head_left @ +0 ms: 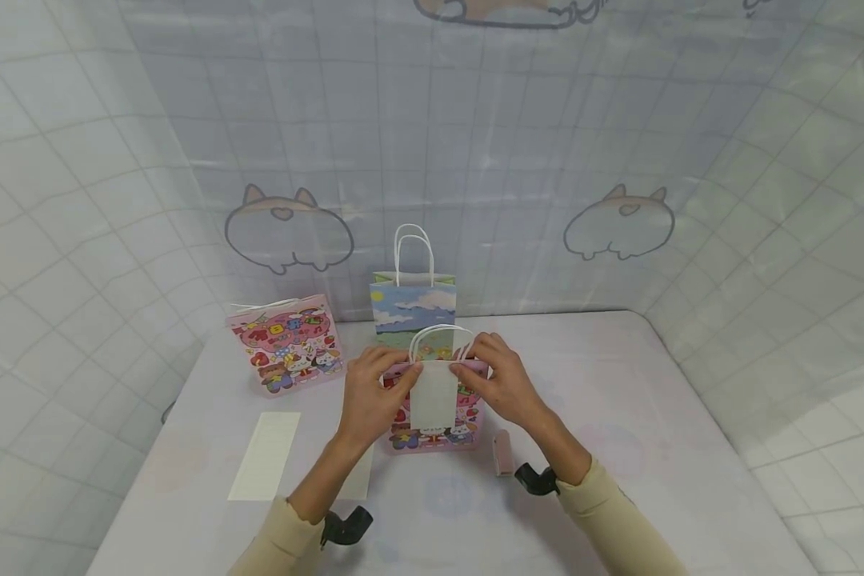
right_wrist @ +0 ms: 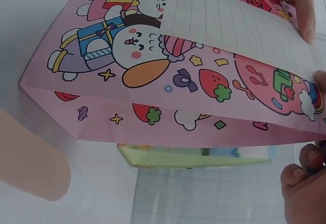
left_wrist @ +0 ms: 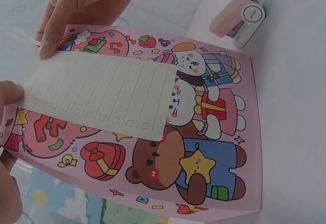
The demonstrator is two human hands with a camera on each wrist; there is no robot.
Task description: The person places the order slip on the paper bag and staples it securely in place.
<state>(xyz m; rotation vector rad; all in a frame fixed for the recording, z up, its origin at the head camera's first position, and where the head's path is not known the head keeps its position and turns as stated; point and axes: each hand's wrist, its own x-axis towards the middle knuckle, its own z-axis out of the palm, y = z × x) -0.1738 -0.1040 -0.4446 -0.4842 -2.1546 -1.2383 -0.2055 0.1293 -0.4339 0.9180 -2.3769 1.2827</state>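
Two grips close thumb-to-fingers: left hand [head_left: 374,394] and right hand [head_left: 504,379] pinch the paper slip [head_left: 434,398] against the top of the near pink bag [head_left: 432,442] on the counter [head_left: 583,360]. The slip should be light, flexible, easily creased; best held by its top corners.

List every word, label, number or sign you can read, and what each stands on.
No text reads surely.
Left pink bag: colourful characters, too blurred.
Front pink bag: large characters, partly covered, unreadable.
Stapler: lettering on its round badge, too small.
Lined paper slip: checkboxes, no words seen.
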